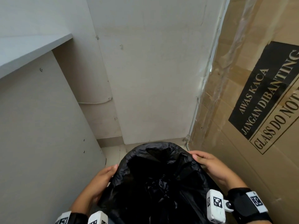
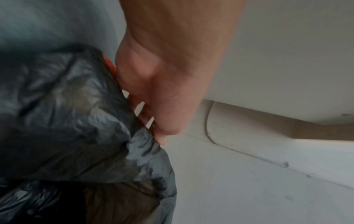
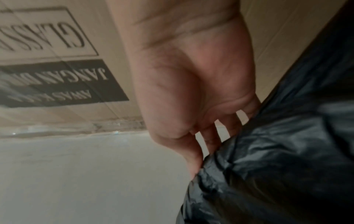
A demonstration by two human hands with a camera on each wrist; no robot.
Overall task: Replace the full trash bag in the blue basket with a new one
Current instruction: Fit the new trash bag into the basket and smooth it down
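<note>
Between our two hands the black trash bag [image 1: 159, 178] gapes open; our left hand [image 1: 101, 178] and right hand [image 1: 210, 164] each curl fingers [image 3: 195, 153] over its rim, a cardboard box [image 1: 252, 101] just right.

Pale tiled floor [image 1: 113, 150] beneath cardboard box [image 1: 242, 110]

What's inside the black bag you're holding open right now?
Inside the black bag, held at its rim by the left hand and the right hand, only dark crumpled plastic folds show. Anything beneath them is hidden, and so is the basket under the bag.
</note>
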